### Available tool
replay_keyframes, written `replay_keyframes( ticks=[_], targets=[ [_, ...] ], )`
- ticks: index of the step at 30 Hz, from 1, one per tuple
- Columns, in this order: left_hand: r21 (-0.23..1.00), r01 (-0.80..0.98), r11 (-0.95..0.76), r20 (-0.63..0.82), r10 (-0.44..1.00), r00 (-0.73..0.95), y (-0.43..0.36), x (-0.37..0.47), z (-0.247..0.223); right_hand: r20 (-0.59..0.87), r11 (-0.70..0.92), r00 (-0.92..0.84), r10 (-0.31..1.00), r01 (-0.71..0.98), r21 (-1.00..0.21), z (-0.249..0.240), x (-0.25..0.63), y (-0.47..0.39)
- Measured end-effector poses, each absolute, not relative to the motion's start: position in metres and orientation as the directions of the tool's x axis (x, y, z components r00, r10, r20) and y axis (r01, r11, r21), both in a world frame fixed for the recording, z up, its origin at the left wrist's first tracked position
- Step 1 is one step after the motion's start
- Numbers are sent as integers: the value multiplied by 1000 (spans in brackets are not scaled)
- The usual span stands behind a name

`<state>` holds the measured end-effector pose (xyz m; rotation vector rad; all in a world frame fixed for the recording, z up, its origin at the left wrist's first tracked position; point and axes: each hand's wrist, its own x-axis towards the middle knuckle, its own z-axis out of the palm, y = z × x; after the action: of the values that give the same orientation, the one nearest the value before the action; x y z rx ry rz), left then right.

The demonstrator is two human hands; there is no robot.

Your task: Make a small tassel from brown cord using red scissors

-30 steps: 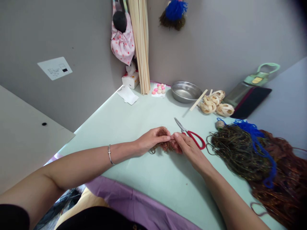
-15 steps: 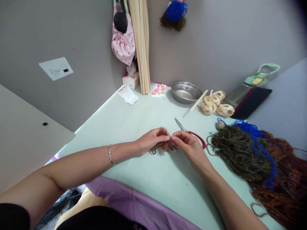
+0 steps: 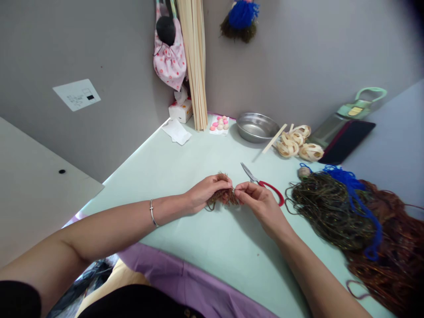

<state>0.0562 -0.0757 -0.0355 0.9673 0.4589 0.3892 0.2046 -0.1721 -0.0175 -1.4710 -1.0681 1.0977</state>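
My left hand point(image 3: 206, 191) is closed around a small bundle of brown yarn point(image 3: 224, 196), whose strand ends stick out above and below the fingers. Close by on the right, my right hand point(image 3: 256, 196) pinches at the bundle's edge with thumb and forefinger; a thin strand seems to run to those fingertips, though it is too fine to make out well. Both hands are just over the pale green table point(image 3: 198, 238). Scissors point(image 3: 260, 182) with red handles lie behind my right hand, partly covered by it.
Piles of dark green yarn point(image 3: 321, 212) and brown yarn point(image 3: 391, 256) lie at the right, with blue yarn point(image 3: 356, 190) on top. Behind are a metal bowl point(image 3: 256, 128), coiled wooden strips point(image 3: 288, 145), a phone point(image 3: 349, 140), a bottle point(image 3: 331, 126) and a tissue box point(image 3: 180, 111).
My left hand has shifted slightly left with the yarn bundle, so a small gap shows between the hands. More of the bundle is visible. My right hand has barely moved.
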Motion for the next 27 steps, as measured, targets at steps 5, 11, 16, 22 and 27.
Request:
replay_keyframes(
  ticks=[5, 11, 16, 22, 27],
  targets=[
    [885, -110, 453, -143, 488, 861, -78, 55, -37, -111, -134, 226, 968, 89, -987, -17, 204, -171],
    [860, -122, 496, -162, 490, 857, -76, 54, -36, -120, -150, 230, 966, 120, -981, -15, 203, -172],
    [832, -183, 523, -107, 475, 873, -75, 54, -32, -121, -142, 206, 971, 92, -986, -17, 201, -172],
    [834, -231, 501, -69, 511, 857, -77, 54, -32, -104, -120, 219, 970, 59, -991, -18, 200, -172],
    [900, -188, 393, -71, 558, 827, -78, 53, -37, -90, -107, 261, 961, 50, -993, -17, 202, -172]
  ],
)
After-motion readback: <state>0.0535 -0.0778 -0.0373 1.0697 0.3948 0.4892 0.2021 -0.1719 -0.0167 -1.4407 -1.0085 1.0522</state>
